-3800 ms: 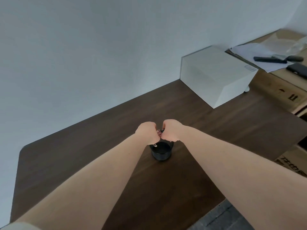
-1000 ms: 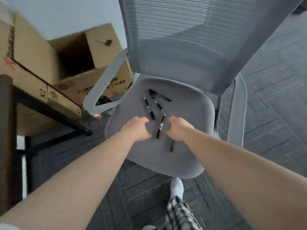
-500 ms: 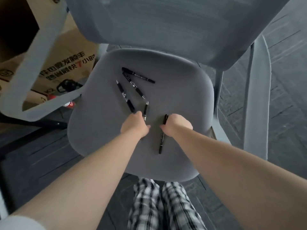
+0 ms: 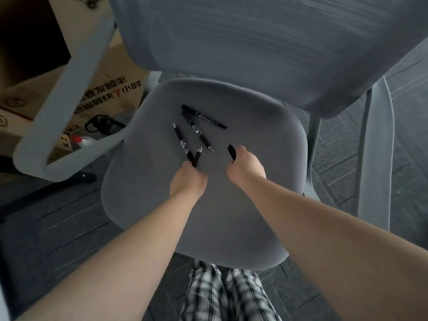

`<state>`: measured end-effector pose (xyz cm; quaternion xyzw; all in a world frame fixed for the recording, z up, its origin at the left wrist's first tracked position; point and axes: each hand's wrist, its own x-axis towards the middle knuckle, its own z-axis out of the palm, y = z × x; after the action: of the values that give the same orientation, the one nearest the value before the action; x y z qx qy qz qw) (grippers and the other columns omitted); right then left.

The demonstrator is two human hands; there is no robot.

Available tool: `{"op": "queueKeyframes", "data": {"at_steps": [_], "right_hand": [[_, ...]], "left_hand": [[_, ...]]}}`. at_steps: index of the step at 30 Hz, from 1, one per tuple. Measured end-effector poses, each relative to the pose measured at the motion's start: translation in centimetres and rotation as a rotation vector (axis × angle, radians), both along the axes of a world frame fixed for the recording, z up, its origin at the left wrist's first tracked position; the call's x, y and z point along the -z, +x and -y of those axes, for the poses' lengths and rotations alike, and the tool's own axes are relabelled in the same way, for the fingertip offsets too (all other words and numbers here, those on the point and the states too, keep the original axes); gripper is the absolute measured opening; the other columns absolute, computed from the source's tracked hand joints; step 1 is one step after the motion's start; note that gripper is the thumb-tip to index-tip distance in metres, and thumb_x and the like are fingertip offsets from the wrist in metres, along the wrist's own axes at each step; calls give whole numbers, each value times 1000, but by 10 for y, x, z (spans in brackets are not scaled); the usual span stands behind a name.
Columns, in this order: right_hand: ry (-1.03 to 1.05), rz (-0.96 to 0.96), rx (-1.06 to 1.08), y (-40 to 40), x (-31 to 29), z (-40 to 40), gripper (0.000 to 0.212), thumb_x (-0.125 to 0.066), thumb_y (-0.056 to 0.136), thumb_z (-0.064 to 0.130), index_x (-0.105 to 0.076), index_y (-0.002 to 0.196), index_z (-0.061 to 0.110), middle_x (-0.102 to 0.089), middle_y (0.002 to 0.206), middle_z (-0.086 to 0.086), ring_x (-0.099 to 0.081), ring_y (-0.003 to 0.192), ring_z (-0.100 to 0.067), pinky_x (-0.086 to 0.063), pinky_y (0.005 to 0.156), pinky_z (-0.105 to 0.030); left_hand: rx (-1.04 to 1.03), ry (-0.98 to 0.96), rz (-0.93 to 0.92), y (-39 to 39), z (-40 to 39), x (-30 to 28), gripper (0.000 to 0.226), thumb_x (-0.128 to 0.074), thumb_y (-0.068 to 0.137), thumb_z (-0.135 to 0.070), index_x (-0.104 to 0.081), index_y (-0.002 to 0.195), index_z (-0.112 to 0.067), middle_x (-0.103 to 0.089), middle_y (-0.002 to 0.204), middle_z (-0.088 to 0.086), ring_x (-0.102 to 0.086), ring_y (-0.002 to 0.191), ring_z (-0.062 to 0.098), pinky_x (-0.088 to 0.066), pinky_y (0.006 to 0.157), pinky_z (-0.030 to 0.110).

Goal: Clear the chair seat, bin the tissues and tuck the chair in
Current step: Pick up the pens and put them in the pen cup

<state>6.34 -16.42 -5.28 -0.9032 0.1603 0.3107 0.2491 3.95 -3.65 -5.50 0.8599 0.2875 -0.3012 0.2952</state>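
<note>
The grey chair seat (image 4: 254,205) fills the middle of the view and has several black pens on it. My left hand (image 4: 188,181) is closed around one pen (image 4: 198,155), whose tip sticks out above my fingers. My right hand (image 4: 246,169) grips another pen (image 4: 231,152), with its black end showing above my thumb. Three loose pens lie on the seat beyond my hands: a far pen (image 4: 206,120), a middle pen (image 4: 196,132) and a left pen (image 4: 180,140). The left pen's near end touches my left fingers. No tissues are in view.
The mesh backrest (image 4: 243,42) rises behind the seat, with one armrest (image 4: 69,89) at left and another (image 4: 375,158) at right. Cardboard boxes (image 4: 111,89) and a small bottle (image 4: 81,140) sit on the dark carpet at left. My plaid trouser legs (image 4: 227,295) stand at the seat's front edge.
My hands left the cup on the table and came down to the chair seat. Over the last half second each hand has closed on a pen, and the right pen has lifted off the seat.
</note>
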Motion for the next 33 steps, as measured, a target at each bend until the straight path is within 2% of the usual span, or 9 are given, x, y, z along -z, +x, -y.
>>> {"op": "queueKeyframes", "data": {"at_steps": [3, 8, 13, 17, 19, 23, 28, 31, 33], "right_hand": [[45, 26, -60, 18, -8, -13, 18, -44, 88, 5, -43, 104, 13, -50, 80, -1, -49, 69, -24, -33, 48, -26], [47, 96, -154, 50, -6, -37, 15, -50, 90, 13, -49, 105, 10, -55, 100, -8, -56, 93, -32, -39, 66, -32], [30, 134, -193, 70, 14, -61, 25, -58, 90, 22, -52, 111, 9, -60, 113, -11, -57, 105, -33, -42, 69, -34], [-16, 110, -197, 78, 28, -73, 29, -57, 87, 9, -51, 115, 8, -59, 118, -13, -54, 112, -34, -43, 75, -37], [-44, 122, -208, 81, 30, -77, 33, -57, 86, 11, -50, 118, 8, -55, 124, -13, -50, 116, -33, -44, 82, -38], [-118, 210, -203, 90, 25, -78, 33, -56, 84, 13, -52, 117, 10, -50, 124, -10, -46, 118, -30, -40, 94, -37], [-121, 281, -212, 109, 18, -82, 38, -54, 83, 4, -44, 120, 8, -44, 125, -11, -47, 115, -30, -42, 82, -36], [-143, 267, -247, 114, 20, -90, 41, -56, 84, 5, -42, 122, 10, -47, 124, -12, -52, 111, -31, -39, 75, -34], [-156, 234, -267, 115, 25, -95, 38, -56, 86, 8, -44, 122, 9, -50, 123, -14, -54, 110, -33, -41, 76, -35]], "left_hand": [[-109, -15, 65, 15, -15, -5, 22, -41, 90, -13, -45, 110, -3, -60, 113, 19, -59, 102, 38, -47, 80, 39], [-153, 42, 164, 41, -30, 5, 39, -56, 88, -30, -48, 113, -2, -58, 115, 18, -59, 105, 39, -52, 88, 47], [-118, 67, 132, 59, -40, 27, 50, -65, 86, -36, -43, 118, -4, -56, 118, 15, -58, 108, 34, -47, 74, 39], [-116, 103, 135, 69, -45, 38, 39, -60, 86, -21, -44, 116, -1, -57, 118, 17, -57, 110, 36, -45, 76, 38], [-125, 116, 143, 73, -48, 38, 34, -54, 87, -21, -47, 115, -1, -59, 116, 17, -57, 108, 37, -44, 75, 38], [-163, 92, 150, 77, -60, 37, 27, -43, 89, -18, -47, 113, -4, -60, 105, 14, -58, 93, 36, -45, 73, 38], [-264, -45, 218, 80, -75, 38, 12, -38, 87, -3, -35, 97, -9, -49, 86, 10, -47, 76, 34, -36, 62, 36], [-332, -154, 273, 80, -84, 50, 23, -37, 84, -5, -27, 80, -25, -48, 76, 8, -48, 72, 37, -36, 58, 36], [-356, -192, 282, 79, -88, 54, 27, -37, 84, -6, -25, 73, -27, -43, 70, 4, -41, 66, 32, -31, 52, 32]]}}
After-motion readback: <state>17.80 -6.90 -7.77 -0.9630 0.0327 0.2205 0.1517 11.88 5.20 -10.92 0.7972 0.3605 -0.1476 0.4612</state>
